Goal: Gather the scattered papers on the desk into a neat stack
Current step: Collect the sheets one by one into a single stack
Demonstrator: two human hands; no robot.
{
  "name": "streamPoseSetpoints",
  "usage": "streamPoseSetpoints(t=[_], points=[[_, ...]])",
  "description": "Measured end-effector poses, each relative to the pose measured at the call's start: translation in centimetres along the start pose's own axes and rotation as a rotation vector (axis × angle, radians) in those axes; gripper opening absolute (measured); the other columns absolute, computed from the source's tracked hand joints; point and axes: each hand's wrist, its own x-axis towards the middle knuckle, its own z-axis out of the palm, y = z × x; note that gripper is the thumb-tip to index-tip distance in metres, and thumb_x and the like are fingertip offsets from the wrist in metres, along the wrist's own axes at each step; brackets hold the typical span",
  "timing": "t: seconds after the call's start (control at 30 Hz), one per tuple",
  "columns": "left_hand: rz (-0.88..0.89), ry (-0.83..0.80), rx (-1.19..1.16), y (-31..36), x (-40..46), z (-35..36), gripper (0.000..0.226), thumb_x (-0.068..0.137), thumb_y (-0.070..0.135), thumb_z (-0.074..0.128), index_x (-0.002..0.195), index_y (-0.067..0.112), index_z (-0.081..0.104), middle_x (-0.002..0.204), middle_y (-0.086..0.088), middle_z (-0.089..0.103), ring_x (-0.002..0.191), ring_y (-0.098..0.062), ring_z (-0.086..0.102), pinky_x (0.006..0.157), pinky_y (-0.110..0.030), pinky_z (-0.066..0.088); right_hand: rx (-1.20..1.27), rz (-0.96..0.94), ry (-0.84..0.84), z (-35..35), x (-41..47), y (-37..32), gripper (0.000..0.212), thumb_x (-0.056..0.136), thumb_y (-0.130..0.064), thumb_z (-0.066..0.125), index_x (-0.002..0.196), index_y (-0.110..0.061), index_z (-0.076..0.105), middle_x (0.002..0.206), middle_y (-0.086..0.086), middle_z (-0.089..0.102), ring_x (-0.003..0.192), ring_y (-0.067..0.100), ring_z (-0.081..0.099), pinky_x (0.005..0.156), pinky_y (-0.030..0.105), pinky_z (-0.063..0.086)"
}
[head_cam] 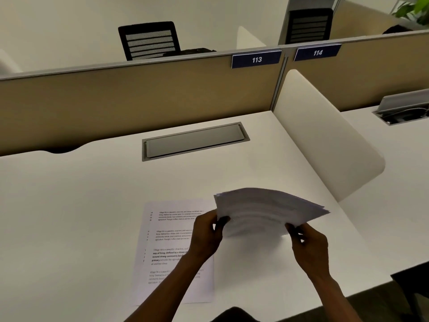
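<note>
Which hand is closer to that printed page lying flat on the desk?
Left. The left hand hangs right above the printed page, overlapping its right part. The right hand is well off to its right.

I see a grey cable-tray lid (195, 141) shut flush in its recess toward the back. Behind it runs a tan partition (120, 101) carrying two blue number plates, 113 (256, 59) and 114 (317, 53). A cream side divider (320, 135) stands on the right. Next bay over, another cable tray (404, 111) is propped open. Past the partition I note two black mesh-backed chairs (149, 40) (308, 25). Green leaves (415, 8) show at top right.
</note>
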Motion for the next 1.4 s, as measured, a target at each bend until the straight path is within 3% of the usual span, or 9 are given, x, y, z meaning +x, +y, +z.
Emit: streamPoseSetpoints(t=[0.2, 0.37, 0.53, 0.6, 0.7, 0.77, 1.03, 1.23, 1.4], points=[[-0.105, -0.049, -0.177, 0.8, 0.5, 0.1, 0.021, 0.096, 0.015, 0.06, 0.112, 0.02, 0.073, 0.099, 0.025, 0.072, 0.092, 0.005, 0.069, 0.075, -0.01, 0.052, 0.065, -0.098, -0.045, -0.9, 0.7, -2.0, 0.006, 0.096, -0.028, 0.06, 0.101, -0.029, 0.064, 0.084, -0.017, 0.069, 0.063, -0.001, 0.062, 0.052, 0.005, 0.04], [-0.337, -0.074, -0.267, 1.0, 0.5, -0.7, 0.025, 0.095, 0.032, 0.063, 0.118, 0.025, 0.069, 0.106, 0.012, 0.075, 0.087, -0.006, 0.072, 0.076, -0.027, 0.061, 0.105, -0.035, -0.23, -0.7, 2.1, -2.8, 0.008, 0.098, -0.033, 0.057, 0.104, -0.031, 0.062, 0.076, -0.01, 0.071, 0.053, 0.009, 0.061, 0.048, 0.015, 0.045], [-0.582, 0.004, -0.247, -1.2, -1.0, -3.5, 0.017, 0.096, 0.038, 0.062, 0.109, 0.03, 0.071, 0.105, 0.004, 0.074, 0.091, -0.011, 0.071, 0.082, -0.033, 0.059, 0.43, 0.33, -0.409, 1.1, 2.0, -1.6, 0.026, 0.095, -0.013, 0.061, 0.12, -0.019, 0.065, 0.108, 0.01, 0.074, 0.09, 0.028, 0.072, 0.071, 0.036, 0.057], [-0.563, 0.133, -0.065, -2.9, -2.5, -5.1, 0.016, 0.096, 0.036, 0.062, 0.109, 0.03, 0.069, 0.115, 0.005, 0.071, 0.102, -0.012, 0.067, 0.092, -0.037, 0.056, 0.515, 0.437, -0.426, 1.8, 1.7, -1.1, 0.03, 0.094, -0.01, 0.062, 0.123, -0.016, 0.064, 0.106, 0.012, 0.075, 0.093, 0.034, 0.072, 0.078, 0.042, 0.057], [-0.686, 0.229, 0.367, -5.7, -5.6, -7.3, 0.062, 0.089, 0.048, 0.067, 0.141, 0.021, 0.05, 0.151, -0.008, 0.041, 0.139, -0.028, 0.036, 0.113, -0.045, 0.038, 0.589, 0.556, -0.448, 2.7, 1.0, -0.5, 0.032, 0.093, -0.009, 0.062, 0.124, -0.017, 0.064, 0.107, 0.009, 0.077, 0.095, 0.035, 0.072, 0.08, 0.047, 0.06], [-0.808, 0.179, 0.519, -6.9, -7.6, -8.3, 0.091, 0.08, 0.061, 0.069, 0.153, 0.02, 0.032, 0.159, -0.017, 0.021, 0.145, -0.035, 0.021, 0.115, -0.05, 0.031, 0.615, 0.597, -0.475, 3.6, 0.4, -0.3, 0.031, 0.092, -0.009, 0.062, 0.121, -0.02, 0.064, 0.106, 0.007, 0.077, 0.094, 0.033, 0.073, 0.074, 0.043, 0.063], [-0.867, 0.111, 0.653, -8.3, -9.2, -9.3, 0.109, 0.07, 0.069, 0.071, 0.155, 0.02, 0.023, 0.147, -0.013, 0.037, 0.134, -0.034, 0.034, 0.108, -0.048, 0.038, 0.596, 0.615, -0.564, 8.7, -1.7, -1.0, 0.031, 0.092, -0.006, 0.063, 0.12, -0.02, 0.064, 0.102, 0.003, 0.078, 0.086, 0.023, 0.075, 0.07, 0.035, 0.059], [-0.874, 0.114, 0.599, -8.4, -9.1, -10.5, 0.116, 0.069, 0.064, 0.076, 0.157, 0.019, 0.015, 0.141, -0.009, 0.039, 0.129, -0.03, 0.037, 0.1, -0.043, 0.04, 0.423, 0.592, -0.566, 11.8, -2.3, -1.9, 0.045, 0.095, -0.008, 0.062, 0.139, -0.007, 0.051, 0.127, 0.02, 0.064, 0.112, 0.037, 0.062, 0.101, 0.053, 0.049], [-0.911, 0.117, 0.571, -8.1, -8.6, -11.2, 0.122, 0.07, 0.058, 0.08, 0.158, 0.018, 0.006, 0.142, -0.011, 0.038, 0.128, -0.031, 0.04, 0.104, -0.044, 0.037, 0.218, 0.483, -0.566, 13.1, -3.4, -4.0, 0.042, 0.096, -0.012, 0.06, 0.138, -0.011, 0.053, 0.131, 0.017, 0.062, 0.112, 0.031, 0.06, 0.101, 0.043, 0.048]])
